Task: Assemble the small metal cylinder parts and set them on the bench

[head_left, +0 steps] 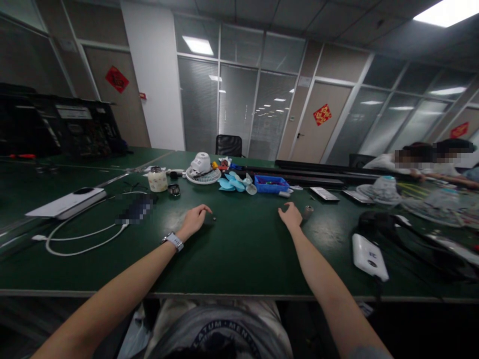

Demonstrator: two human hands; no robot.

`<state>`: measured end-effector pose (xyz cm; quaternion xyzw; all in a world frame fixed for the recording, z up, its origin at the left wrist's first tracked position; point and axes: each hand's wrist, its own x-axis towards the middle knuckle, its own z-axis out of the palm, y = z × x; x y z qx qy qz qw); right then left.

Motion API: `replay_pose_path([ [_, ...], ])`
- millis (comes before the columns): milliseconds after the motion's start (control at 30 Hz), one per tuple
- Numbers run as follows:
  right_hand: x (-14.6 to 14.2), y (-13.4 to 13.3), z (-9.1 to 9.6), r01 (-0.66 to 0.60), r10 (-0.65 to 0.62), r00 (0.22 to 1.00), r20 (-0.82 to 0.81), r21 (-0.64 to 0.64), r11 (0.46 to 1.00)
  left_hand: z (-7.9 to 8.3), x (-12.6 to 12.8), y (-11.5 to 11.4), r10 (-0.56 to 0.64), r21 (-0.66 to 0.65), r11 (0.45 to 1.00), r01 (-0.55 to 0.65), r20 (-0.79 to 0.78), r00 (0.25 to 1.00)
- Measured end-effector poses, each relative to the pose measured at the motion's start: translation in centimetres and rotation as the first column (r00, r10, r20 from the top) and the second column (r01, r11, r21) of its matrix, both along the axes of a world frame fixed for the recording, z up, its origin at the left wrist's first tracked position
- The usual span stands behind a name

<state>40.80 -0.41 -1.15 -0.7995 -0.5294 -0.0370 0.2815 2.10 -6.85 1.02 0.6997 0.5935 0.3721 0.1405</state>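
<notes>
My left hand point(193, 221), with a watch on its wrist, rests on the green tabletop point(239, 249). Its fingers are loosely bent and apart, holding nothing visible. Just right of its fingertips lies a tiny dark part point(214, 219), too small to name. My right hand point(291, 217) is over the table further right, thumb and fingers apart, with nothing seen in it. Close beside it on the right stands a small metallic cylinder point(308, 211), partly blurred. Beyond both hands are light-blue fan blades point(235, 182) and a blue tray point(271, 184) with small items inside.
A white fan body point(202, 167) sits at the back, near a jar point(157, 180) and its dark lid point(173, 189). At left lie a white box point(67, 203) and a looped white cable point(84, 252). A white device point(370, 257) with black straps is right; co-workers point(430, 159) sit beyond.
</notes>
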Motion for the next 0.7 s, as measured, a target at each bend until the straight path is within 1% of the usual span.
replay_pose_path([
  [100, -0.1, 1.9, -0.1, -0.031, 0.011, 0.984, 0.176, 0.110, 0.993, -0.1, -0.1, 0.0, -0.008, 0.016, 1.000, 0.008, -0.001, 1.000],
  [167, 0.3, 3.6, 0.0, -0.023, -0.015, 0.968, 0.252, 0.145, 0.989, -0.3, -0.2, 0.1, -0.014, 0.027, 1.000, 0.014, 0.006, 1.000],
  [233, 1.0, 5.6, -0.1, 0.036, -0.062, 0.975, 0.215, 0.126, 0.991, -0.5, -0.3, 0.3, -0.017, 0.020, 1.000, 0.017, 0.011, 1.000],
  [300, 1.8, 7.4, -0.1, 0.088, -0.094, 0.990, 0.109, 0.058, 0.994, -0.9, -0.4, 0.5, -0.027, 0.014, 1.000, 0.026, 0.019, 0.999],
  [367, 2.5, 9.0, -0.1, 0.102, -0.102, 0.995, 0.022, -0.003, 0.995, -1.2, -0.4, 0.9, -0.052, 0.009, 0.999, 0.051, 0.030, 0.998],
  [433, 3.1, 10.2, 0.0, 0.113, -0.114, 0.993, -0.022, -0.017, 0.993, -1.5, -0.4, 1.1, -0.064, -0.005, 0.998, 0.064, 0.035, 0.997],
  [567, 3.8, 11.5, 0.2, 0.166, -0.167, 0.983, -0.073, -0.020, 0.986, -1.6, -0.4, 1.0, -0.091, -0.019, 0.996, 0.091, 0.043, 0.995],
  [700, 3.5, 11.4, -0.2, 0.144, -0.143, 0.989, -0.033, 0.026, 0.989, -1.5, -0.5, 0.9, -0.094, 0.011, 0.996, 0.094, 0.039, 0.995],
])
